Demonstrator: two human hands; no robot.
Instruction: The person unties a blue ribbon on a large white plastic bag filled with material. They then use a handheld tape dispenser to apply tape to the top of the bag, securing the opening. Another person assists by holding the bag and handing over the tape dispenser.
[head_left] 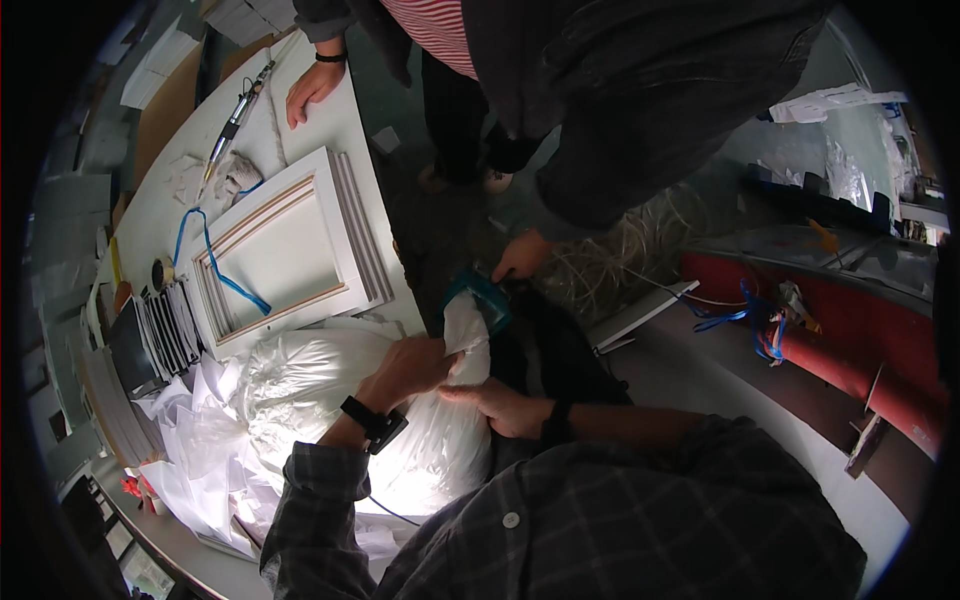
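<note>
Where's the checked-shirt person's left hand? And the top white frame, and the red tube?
Left hand [410, 368]: head view, back of the hand.
White frame [343, 240]: head view, right rail.
Red tube [850, 371]: head view, middle of its length.

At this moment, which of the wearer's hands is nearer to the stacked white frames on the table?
Left. The left hand is on the white plastic, below and right of the white frames; the right hand is at the plastic too, but farther right from them.
</note>
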